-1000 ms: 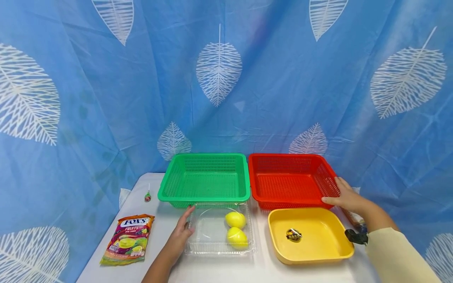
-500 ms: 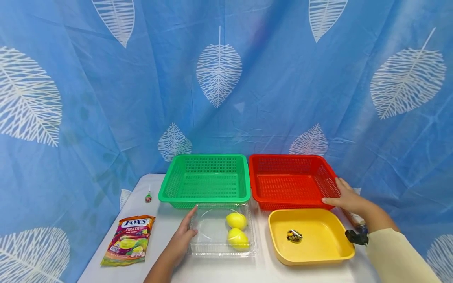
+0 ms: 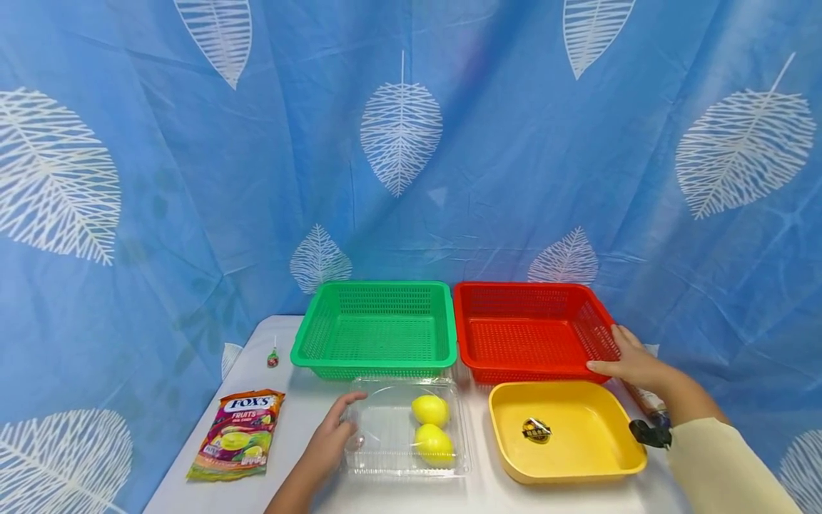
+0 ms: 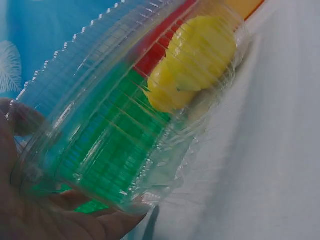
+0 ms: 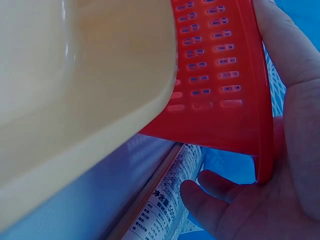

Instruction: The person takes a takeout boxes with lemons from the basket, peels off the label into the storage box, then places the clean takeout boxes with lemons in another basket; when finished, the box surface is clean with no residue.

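My left hand (image 3: 334, 432) grips the left end of a clear plastic clamshell container (image 3: 385, 421), with fingers on both sides of its edge in the left wrist view. Inside it, at the right end, lie two yellow lemons (image 3: 434, 444), one behind the other. My right hand (image 3: 636, 363) holds the right front corner of a red plastic basket (image 3: 526, 371). In the right wrist view the rim sits between the thumb (image 5: 285, 45) and the curled fingers (image 5: 205, 200).
A green basket (image 3: 372, 371) stands left of the red one. A yellow basin (image 3: 571, 467) with a black-and-gold sticker sits in front. A labelled package (image 5: 165, 195) lies beneath my right hand. At left are a Fox's candy bag (image 3: 237, 435) and a small lollipop (image 3: 272, 357).
The clear container has slid slightly to the right and toward me, with my left hand closing round its left end. My right hand and the baskets have stayed in place.
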Demonstrator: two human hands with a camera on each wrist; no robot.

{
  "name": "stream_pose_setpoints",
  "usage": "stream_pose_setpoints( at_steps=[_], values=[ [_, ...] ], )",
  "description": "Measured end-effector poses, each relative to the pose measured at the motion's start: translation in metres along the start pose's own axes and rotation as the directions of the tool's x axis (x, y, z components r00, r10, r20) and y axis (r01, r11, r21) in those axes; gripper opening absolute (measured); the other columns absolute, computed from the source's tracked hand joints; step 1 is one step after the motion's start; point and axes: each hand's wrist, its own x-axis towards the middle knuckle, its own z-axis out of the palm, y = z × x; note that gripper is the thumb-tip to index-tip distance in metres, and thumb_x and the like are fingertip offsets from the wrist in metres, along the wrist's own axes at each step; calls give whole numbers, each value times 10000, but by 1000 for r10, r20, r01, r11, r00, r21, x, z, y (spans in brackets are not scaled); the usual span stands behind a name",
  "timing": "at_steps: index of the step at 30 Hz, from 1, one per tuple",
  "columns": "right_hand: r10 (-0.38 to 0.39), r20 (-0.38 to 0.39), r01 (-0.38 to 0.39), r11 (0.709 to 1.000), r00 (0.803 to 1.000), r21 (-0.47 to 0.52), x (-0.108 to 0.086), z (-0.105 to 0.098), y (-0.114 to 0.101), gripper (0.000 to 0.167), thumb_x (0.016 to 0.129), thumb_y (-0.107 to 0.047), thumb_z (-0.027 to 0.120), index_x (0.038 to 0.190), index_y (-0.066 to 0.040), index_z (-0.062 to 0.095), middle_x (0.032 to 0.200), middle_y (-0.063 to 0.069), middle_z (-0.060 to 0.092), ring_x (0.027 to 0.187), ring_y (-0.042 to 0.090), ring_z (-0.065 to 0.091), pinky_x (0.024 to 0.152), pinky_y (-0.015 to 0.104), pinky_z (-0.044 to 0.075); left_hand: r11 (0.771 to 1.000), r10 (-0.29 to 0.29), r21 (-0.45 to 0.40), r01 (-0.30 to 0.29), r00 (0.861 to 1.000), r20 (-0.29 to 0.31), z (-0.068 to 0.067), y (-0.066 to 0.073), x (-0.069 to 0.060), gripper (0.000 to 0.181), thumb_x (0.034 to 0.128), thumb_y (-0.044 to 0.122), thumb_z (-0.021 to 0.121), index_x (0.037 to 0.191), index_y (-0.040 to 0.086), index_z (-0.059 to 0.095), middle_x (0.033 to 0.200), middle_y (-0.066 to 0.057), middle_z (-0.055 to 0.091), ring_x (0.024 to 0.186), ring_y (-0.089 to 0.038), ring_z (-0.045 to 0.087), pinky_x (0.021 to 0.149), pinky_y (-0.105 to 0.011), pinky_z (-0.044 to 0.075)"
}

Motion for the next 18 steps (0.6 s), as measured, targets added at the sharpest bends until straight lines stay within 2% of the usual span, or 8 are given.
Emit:
stream_pose_setpoints(
  at_steps=[3, 6, 12, 18],
  values=[
    [5, 3, -5, 1000, 1000, 0, 0, 1, 1, 1313, 887, -489, 778, 1595, 65, -179, 1613, 435, -138, 1363, 718, 96, 931, 688, 548, 1000, -1, 24, 1, 1000, -5, 0, 2, -6, 599, 903, 62, 527, 1470, 253, 558, 1705, -154, 304, 1577, -521, 132, 1177, -801, 138],
    [11, 8, -11, 1000, 1000, 0, 0, 0, 1, 1320, 887, -494, 780, 1591, 63, -188, 1612, 433, -151, 1364, 724, 86, 930, 686, 549, 999, 24, 33, -24, 1000, -4, 1, 4, -11, 636, 896, 58, 548, 1493, 277, 548, 1707, -137, 311, 1587, -490, 142, 1185, -789, 146],
    [3, 5, -3, 1000, 1000, -4, -1, -1, -1, 1311, 893, -485, 777, 1590, 73, -184, 1609, 440, -146, 1364, 729, 86, 943, 698, 536, 991, 128, 43, -128, 992, -1, 3, 10, -19, 667, 876, 5, 564, 1490, 265, 563, 1687, -117, 358, 1597, -433, 177, 1216, -749, 147],
    [-1, 11, 1, 1000, 1000, 27, -1, -1, -3, 1319, 893, -467, 790, 1590, 65, -195, 1613, 434, -150, 1366, 715, 100, 931, 672, 556, 988, 141, 58, -140, 990, -12, 3, 23, -26, 606, 894, 22, 561, 1453, 256, 582, 1686, -130, 354, 1591, -444, 176, 1208, -753, 161]
  ],
)
